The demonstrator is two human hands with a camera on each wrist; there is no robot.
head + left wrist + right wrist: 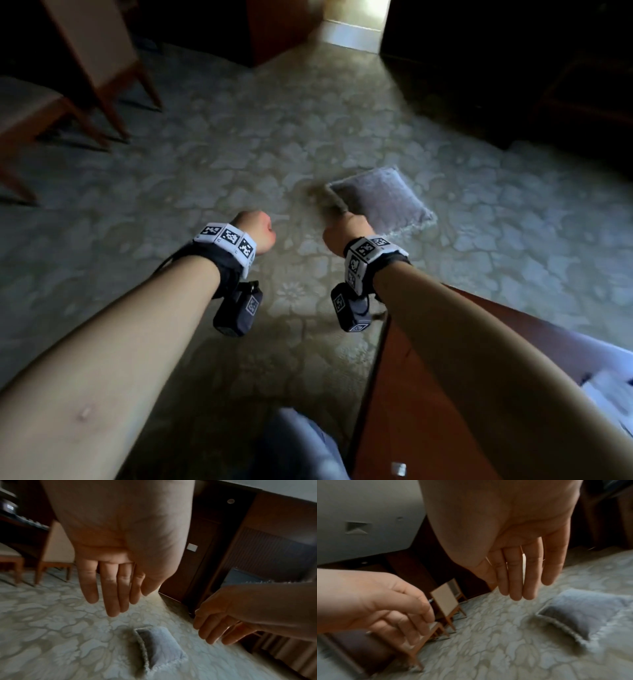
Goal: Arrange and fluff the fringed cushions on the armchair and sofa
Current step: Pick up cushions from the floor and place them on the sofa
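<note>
A grey fringed cushion (382,200) lies flat on the patterned carpet (222,164), also seen in the left wrist view as the cushion (159,647) and in the right wrist view as the cushion (583,611). My left hand (257,229) hangs in the air to the left of it, fingers (111,588) straight and empty. My right hand (346,229) hovers above the cushion's near edge, fingers (515,574) straight and relaxed, holding nothing. Neither hand touches the cushion.
A wooden chair (96,65) with a pale seat stands at the upper left. A reddish wooden furniture edge (428,394) lies under my right forearm. Dark furniture (531,75) fills the upper right. A lit doorway (356,24) is at the top.
</note>
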